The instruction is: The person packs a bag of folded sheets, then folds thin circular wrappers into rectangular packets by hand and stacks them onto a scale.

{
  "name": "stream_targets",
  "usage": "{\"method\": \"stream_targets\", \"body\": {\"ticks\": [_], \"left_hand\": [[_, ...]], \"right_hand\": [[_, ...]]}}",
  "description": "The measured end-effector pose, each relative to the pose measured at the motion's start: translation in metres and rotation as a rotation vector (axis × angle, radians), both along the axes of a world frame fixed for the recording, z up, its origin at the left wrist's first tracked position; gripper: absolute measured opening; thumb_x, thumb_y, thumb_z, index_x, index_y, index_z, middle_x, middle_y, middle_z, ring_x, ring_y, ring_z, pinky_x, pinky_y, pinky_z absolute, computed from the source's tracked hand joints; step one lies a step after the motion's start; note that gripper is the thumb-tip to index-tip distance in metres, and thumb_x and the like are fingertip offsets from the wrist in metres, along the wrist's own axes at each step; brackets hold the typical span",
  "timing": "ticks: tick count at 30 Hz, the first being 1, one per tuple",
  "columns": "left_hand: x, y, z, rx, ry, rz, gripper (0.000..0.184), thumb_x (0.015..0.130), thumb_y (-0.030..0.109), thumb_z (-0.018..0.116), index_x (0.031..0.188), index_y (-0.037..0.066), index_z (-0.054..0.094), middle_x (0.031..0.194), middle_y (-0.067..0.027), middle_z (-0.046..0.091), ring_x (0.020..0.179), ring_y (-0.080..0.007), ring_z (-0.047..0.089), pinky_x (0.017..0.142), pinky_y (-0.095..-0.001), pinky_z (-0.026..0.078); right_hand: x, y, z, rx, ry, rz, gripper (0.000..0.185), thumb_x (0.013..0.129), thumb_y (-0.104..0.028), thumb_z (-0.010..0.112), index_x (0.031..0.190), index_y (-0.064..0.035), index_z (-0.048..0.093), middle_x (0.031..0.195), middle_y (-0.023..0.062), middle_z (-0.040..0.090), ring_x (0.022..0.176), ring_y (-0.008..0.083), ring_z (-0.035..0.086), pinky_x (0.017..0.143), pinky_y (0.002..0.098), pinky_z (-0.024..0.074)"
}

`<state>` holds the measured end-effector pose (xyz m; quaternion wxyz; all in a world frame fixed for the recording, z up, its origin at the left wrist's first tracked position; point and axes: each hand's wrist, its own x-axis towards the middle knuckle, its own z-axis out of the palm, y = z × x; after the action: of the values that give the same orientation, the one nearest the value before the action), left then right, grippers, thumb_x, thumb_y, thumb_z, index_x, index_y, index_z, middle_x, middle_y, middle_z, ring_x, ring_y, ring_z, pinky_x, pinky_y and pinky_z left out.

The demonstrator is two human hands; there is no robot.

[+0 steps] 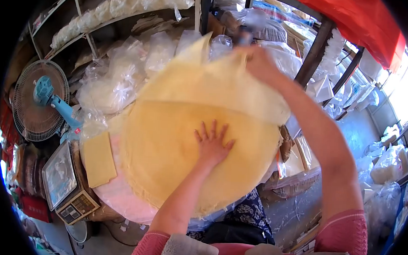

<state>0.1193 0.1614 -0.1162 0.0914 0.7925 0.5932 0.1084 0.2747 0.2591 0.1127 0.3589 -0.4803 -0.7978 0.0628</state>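
Observation:
A stack of large, round, thin yellow sheets (167, 139), like very thin pancakes, lies in front of me with ragged edges. My left hand (214, 146) presses flat on its top, fingers spread. At the far side, my right hand (259, 64) pinches the edge of the top thin yellow sheet (215, 87) and holds it raised, its near part folded up off the stack. Motion blurs this hand and the lifted sheet. Left of the stack is a folded yellow rectangular piece (99, 159), resting on a pink cover (137, 200).
A digital scale (69, 185) stands at the left, below a blue fan (46, 93). Clear plastic bags (115, 78) crowd behind the stack. A shelf (113, 21) holds bagged goods. Red sheeting (358, 25) hangs upper right, beside dark posts (316, 50).

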Motion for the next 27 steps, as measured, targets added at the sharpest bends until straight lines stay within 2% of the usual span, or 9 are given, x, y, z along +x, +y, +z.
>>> {"method": "stream_targets", "body": {"ticks": [4, 5, 9, 11, 14, 17, 19, 23, 27], "left_hand": [[-0.001, 0.0, 0.002, -0.024, -0.006, 0.001, 0.068, 0.089, 0.063, 0.035, 0.148, 0.029, 0.026, 0.157, -0.0079, 0.012, 0.143, -0.0418, 0.001, 0.111, -0.0605, -0.001], [-0.001, -0.001, 0.005, -0.037, -0.009, -0.001, 0.068, 0.089, 0.063, 0.035, 0.148, 0.029, 0.026, 0.157, -0.0078, 0.012, 0.143, -0.0416, 0.001, 0.111, -0.0605, -0.001], [-0.001, -0.003, 0.01, -0.029, -0.046, -0.002, 0.068, 0.089, 0.062, 0.037, 0.146, 0.027, 0.03, 0.156, -0.0084, 0.013, 0.143, -0.0408, 0.002, 0.111, -0.0598, -0.001], [-0.001, -0.002, -0.003, 0.072, -0.083, 0.013, 0.067, 0.089, 0.062, 0.038, 0.143, 0.022, 0.039, 0.154, -0.0104, 0.023, 0.143, -0.0374, 0.009, 0.112, -0.0578, 0.003], [-0.023, 0.009, -0.02, 0.115, -0.309, -0.076, 0.061, 0.091, 0.039, 0.054, 0.142, 0.01, 0.038, 0.145, -0.0127, 0.039, 0.134, -0.0348, 0.033, 0.111, -0.0564, 0.019], [-0.073, 0.006, -0.052, -0.29, -1.711, 0.268, 0.041, 0.088, 0.017, 0.056, 0.126, 0.006, 0.047, 0.123, -0.0107, 0.051, 0.111, -0.0253, 0.05, 0.093, -0.0408, 0.038], [-0.122, -0.018, -0.047, -0.226, -2.085, 0.452, 0.029, 0.086, 0.008, 0.056, 0.115, 0.006, 0.052, 0.11, -0.0094, 0.055, 0.1, -0.02, 0.056, 0.082, -0.0305, 0.045], [-0.167, -0.068, -0.007, 0.27, -1.636, 0.671, 0.025, 0.085, 0.004, 0.056, 0.11, 0.004, 0.054, 0.106, -0.0087, 0.057, 0.099, -0.0177, 0.057, 0.077, -0.0267, 0.048], [-0.12, -0.078, 0.042, 0.355, -0.932, 0.181, 0.024, 0.085, 0.011, 0.06, 0.108, 0.003, 0.058, 0.107, -0.0104, 0.059, 0.106, -0.0234, 0.055, 0.082, -0.0341, 0.048]], "right_hand": [[-0.006, 0.021, 0.107, 0.313, -0.057, -0.132, 0.029, 0.074, -0.01, 0.061, 0.103, -0.0092, 0.068, 0.092, 0.0102, 0.069, 0.081, 0.0203, 0.066, 0.077, 0.0325, 0.05], [0.012, 0.064, 0.113, 0.623, -0.077, -0.061, 0.019, 0.076, -0.014, 0.065, 0.092, -0.0042, 0.07, 0.088, 0.0187, 0.07, 0.084, 0.0277, 0.068, 0.076, 0.0404, 0.0505], [-0.012, 0.01, 0.19, 0.604, -0.064, 0.023, 0.02, 0.076, -0.011, 0.06, 0.093, -0.0035, 0.069, 0.088, 0.0177, 0.069, 0.084, 0.0302, 0.067, 0.073, 0.0372, 0.0506], [-0.022, -0.028, 0.2, 0.597, -0.047, 0.181, 0.019, 0.077, -0.012, 0.059, 0.091, -0.0036, 0.068, 0.088, 0.0162, 0.069, 0.083, 0.0299, 0.067, 0.07, 0.0367, 0.0506], [-0.02, -0.09, 0.153, 0.949, -0.331, 0.122, 0.023, 0.077, -0.014, 0.061, 0.098, -0.0073, 0.068, 0.091, 0.0112, 0.069, 0.081, 0.0252, 0.066, 0.072, 0.0359, 0.0506], [-0.024, -0.194, 0.051, 0.639, -0.604, 0.205, 0.045, 0.07, -0.019, 0.066, 0.113, -0.0075, 0.064, 0.082, 0.0043, 0.06, 0.073, 0.0193, 0.062, 0.059, 0.0324, 0.0494], [-0.028, -0.248, -0.02, 0.407, -0.662, 0.271, 0.055, 0.066, -0.019, 0.064, 0.12, -0.0075, 0.061, 0.07, 0.0003, 0.046, 0.061, 0.0144, 0.054, 0.046, 0.0298, 0.0436], [-0.025, -0.282, -0.14, 0.022, -0.466, 0.384, 0.049, 0.067, -0.008, 0.06, 0.116, -0.007, 0.058, 0.08, 0.005, 0.048, 0.068, 0.0196, 0.057, 0.049, 0.0307, 0.0487], [-0.031, -0.29, -0.191, -0.051, -0.434, 0.382, 0.048, 0.068, -0.008, 0.059, 0.116, -0.0083, 0.057, 0.084, 0.0063, 0.05, 0.075, 0.0215, 0.058, 0.051, 0.0326, 0.0494]]}}
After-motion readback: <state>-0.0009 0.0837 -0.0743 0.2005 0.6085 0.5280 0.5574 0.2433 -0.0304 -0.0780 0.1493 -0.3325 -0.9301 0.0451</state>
